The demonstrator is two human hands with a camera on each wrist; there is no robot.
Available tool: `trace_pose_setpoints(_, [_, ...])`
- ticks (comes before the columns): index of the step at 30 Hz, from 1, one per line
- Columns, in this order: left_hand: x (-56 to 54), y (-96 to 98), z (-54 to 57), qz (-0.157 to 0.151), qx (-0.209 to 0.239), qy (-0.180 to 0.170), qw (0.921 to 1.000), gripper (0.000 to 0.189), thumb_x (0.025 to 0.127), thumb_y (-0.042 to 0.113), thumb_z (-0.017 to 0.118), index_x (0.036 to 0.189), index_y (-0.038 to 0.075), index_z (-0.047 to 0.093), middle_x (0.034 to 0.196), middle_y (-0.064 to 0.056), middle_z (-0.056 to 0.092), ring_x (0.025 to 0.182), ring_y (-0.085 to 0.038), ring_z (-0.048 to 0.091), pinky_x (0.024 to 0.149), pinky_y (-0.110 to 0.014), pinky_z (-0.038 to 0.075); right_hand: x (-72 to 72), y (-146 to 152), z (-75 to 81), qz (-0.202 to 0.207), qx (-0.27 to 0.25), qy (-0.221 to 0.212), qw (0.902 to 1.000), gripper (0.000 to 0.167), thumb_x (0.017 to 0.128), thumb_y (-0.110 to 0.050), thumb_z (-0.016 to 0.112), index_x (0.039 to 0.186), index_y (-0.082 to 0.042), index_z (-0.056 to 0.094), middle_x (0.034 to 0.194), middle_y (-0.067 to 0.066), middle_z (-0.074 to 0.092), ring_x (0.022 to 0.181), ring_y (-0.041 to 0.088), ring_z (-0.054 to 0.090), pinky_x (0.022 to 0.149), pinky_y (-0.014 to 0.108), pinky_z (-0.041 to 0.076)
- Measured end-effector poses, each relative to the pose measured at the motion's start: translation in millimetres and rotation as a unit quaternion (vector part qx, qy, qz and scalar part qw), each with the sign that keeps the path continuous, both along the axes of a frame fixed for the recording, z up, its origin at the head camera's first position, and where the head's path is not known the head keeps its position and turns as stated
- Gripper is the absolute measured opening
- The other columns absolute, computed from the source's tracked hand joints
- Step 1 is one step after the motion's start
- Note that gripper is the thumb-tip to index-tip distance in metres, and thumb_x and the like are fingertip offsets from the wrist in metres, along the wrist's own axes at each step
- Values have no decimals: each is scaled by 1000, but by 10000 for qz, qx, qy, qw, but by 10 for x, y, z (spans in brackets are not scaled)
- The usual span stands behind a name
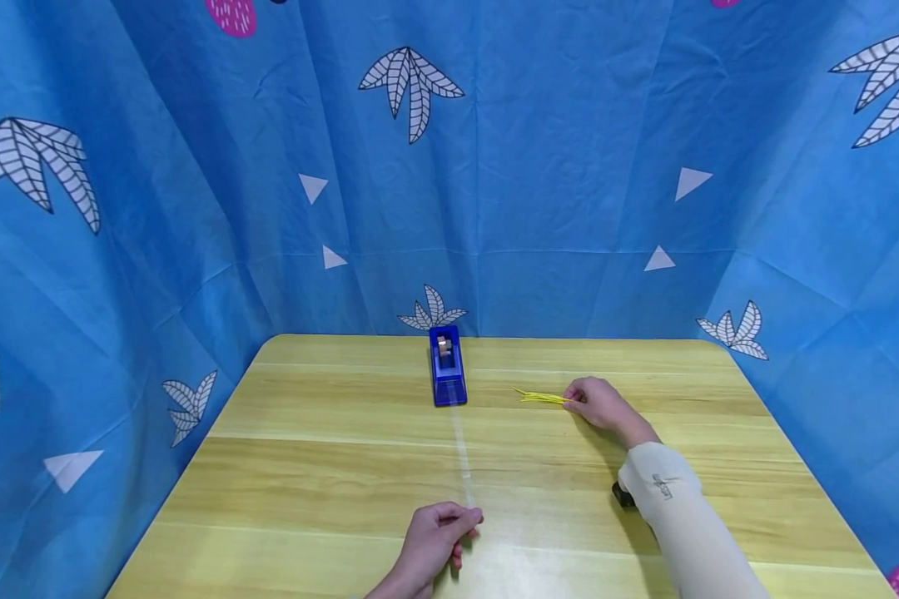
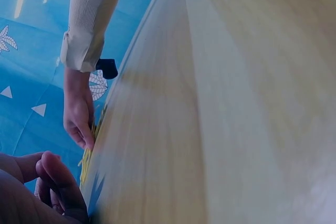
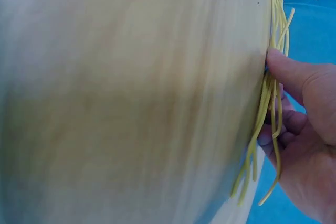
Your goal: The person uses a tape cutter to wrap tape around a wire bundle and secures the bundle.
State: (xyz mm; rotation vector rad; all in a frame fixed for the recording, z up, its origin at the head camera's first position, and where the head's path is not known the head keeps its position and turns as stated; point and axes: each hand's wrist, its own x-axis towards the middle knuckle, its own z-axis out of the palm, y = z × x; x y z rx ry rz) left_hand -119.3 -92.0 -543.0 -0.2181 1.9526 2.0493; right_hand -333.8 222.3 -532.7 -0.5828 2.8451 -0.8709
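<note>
A strip of clear tape (image 1: 460, 449) runs from a blue tape dispenser (image 1: 448, 366) at the far side of the table toward me. My left hand (image 1: 442, 532) pinches its loose end between thumb and index finger, low over the table. In the left wrist view the curled fingers of that left hand (image 2: 52, 187) show at the lower left. To the right, my right hand (image 1: 599, 401) pinches a bunch of thin yellow strands (image 3: 266, 93) near its middle. Their ends fan out on both sides of the thumb in the right wrist view.
Both hands work over a wood-grain table (image 1: 307, 474) with rounded far corners. A blue patterned curtain (image 1: 554, 166) hangs behind the table and along both sides. Something black (image 1: 623, 496) sits under the right wrist, at the cuff of a pale sleeve (image 1: 689, 516).
</note>
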Motion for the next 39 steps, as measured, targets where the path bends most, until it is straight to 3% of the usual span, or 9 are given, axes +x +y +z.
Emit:
trace_pose_setpoints(9, [8, 4, 5, -3, 41, -96, 9999, 28, 95, 23, 76, 103, -4, 75, 75, 2, 67, 51, -2, 47, 44, -14, 44, 33, -24, 31, -38, 285, -37, 9996, 11, 99, -10, 68, 96, 1, 69, 90, 10, 70, 85, 23, 64, 84, 46, 55])
trace_pose_setpoints(21, [15, 15, -18, 14, -18, -60, 10000, 29, 97, 19, 73, 105, -8, 73, 75, 2, 66, 51, -3, 46, 43, -14, 43, 40, -27, 51, 95, 160, 103, 9998, 8, 98, -8, 68, 94, -1, 68, 92, 11, 71, 88, 25, 65, 85, 49, 55])
trace_pose_setpoints(39, [2, 14, -20, 17, -34, -18, 10000, 29, 97, 20, 73, 104, -8, 73, 74, 3, 66, 51, -4, 46, 43, -14, 43, 25, -17, 87, -224, -249, -160, 9993, 9, 99, -10, 70, 95, -5, 77, 82, 3, 72, 71, 13, 58, 69, 31, 48])
